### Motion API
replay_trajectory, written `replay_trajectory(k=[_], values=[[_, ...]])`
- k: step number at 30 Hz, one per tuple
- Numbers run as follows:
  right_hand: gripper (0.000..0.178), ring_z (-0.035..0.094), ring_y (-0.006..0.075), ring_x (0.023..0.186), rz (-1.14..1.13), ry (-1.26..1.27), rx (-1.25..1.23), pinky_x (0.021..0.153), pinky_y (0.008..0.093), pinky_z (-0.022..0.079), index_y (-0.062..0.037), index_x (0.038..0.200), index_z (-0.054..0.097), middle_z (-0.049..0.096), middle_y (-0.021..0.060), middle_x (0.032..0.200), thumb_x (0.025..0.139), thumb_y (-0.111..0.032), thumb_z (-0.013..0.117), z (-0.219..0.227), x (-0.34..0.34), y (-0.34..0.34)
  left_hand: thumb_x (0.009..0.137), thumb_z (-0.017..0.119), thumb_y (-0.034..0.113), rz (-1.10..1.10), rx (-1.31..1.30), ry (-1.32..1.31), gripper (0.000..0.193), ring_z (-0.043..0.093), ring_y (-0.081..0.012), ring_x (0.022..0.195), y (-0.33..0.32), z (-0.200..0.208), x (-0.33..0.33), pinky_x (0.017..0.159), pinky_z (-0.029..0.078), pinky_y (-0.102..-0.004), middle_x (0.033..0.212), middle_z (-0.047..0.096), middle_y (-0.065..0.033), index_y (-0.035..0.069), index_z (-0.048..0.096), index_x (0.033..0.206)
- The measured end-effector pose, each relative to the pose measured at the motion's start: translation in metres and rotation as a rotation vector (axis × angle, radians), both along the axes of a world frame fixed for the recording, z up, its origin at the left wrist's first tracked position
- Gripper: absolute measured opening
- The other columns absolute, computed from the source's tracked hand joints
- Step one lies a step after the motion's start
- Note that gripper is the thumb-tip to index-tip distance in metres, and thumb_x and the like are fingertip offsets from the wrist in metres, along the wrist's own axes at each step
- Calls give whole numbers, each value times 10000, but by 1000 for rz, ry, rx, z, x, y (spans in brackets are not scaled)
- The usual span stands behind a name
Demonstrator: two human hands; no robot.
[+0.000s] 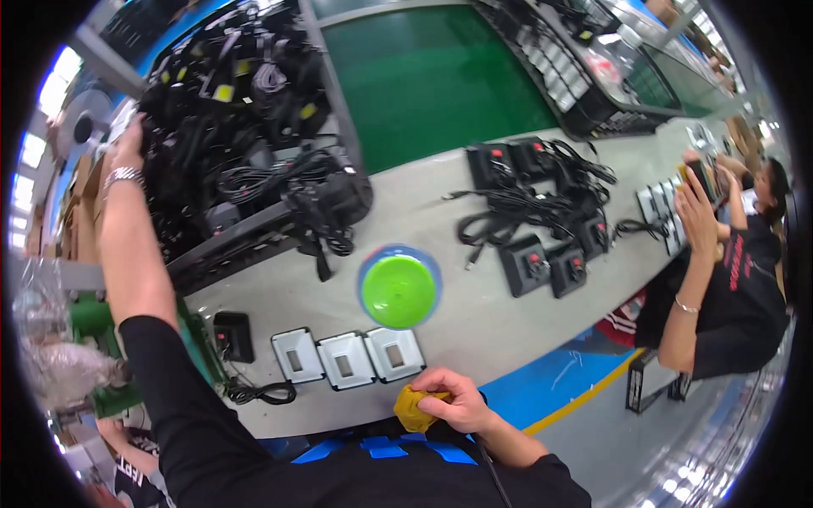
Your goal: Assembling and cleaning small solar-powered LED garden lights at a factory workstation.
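My right hand [455,401] is closed on a crumpled yellow cloth [417,411] at the table's front edge, close to my body. My left arm stretches far out to the left. My left hand [127,146] is up beside the outer edge of a black bin [229,250], near something whitish; its fingers are too small and unclear to read. Three silver-framed square panels [345,361] lie in a row just left of the cloth. Left of them lies a black device with a red part [233,336], and its coiled black cable [261,393] is below it.
Tangled black cables and parts fill the bin. A bright green bowl [398,292] stands mid-table. Several black devices with cables [533,264] lie to the right. A green conveyor belt [432,85] runs behind. At the right a co-worker [720,271] handles a dark device.
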State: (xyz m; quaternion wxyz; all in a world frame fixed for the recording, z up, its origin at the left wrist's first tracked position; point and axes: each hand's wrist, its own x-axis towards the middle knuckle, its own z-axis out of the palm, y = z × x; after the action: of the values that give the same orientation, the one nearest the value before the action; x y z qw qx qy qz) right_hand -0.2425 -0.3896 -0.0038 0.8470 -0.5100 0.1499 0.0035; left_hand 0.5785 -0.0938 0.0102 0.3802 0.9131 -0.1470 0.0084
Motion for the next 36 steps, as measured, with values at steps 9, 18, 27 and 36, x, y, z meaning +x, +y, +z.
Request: replay_trajectory(k=[9, 18, 27, 36], values=[[270, 581, 169, 919, -129, 23, 33, 832, 306, 474, -1, 1023, 562, 587, 103, 1027, 814, -95, 705, -23, -8, 7, 751, 556, 755, 198, -70, -46, 946, 477, -325, 1272, -163, 80, -226, 1081, 314, -395, 1311, 539, -243, 0, 528, 1319], [239, 590, 167, 905, -112, -64, 32, 821, 295, 477, 13, 1023, 561, 594, 111, 1034, 821, -40, 678, -14, 2, 17, 588, 862, 521, 254, -132, -115, 702, 655, -152, 739, -145, 86, -239, 717, 528, -274, 860, 702, -90, -73, 696, 923], [222, 598, 154, 893, -92, -93, 43, 820, 282, 476, 15, 1031, 557, 603, 98, 1006, 842, -36, 663, -2, 7, 30, 655, 867, 191, -124, -1378, -50, 710, 578, -125, 645, -179, 192, -337, 485, 436, -222, 885, 633, -77, 32, 404, 1169], [211, 621, 160, 863, -50, -148, -39, 802, 288, 493, 13, 1064, 534, 632, 100, 965, 879, -40, 622, 10, -5, 31, 753, 721, -45, -723, -1507, 144, 588, 671, -201, 803, -160, 223, -514, 467, 473, -238, 999, 616, -104, 82, 395, 1224]])
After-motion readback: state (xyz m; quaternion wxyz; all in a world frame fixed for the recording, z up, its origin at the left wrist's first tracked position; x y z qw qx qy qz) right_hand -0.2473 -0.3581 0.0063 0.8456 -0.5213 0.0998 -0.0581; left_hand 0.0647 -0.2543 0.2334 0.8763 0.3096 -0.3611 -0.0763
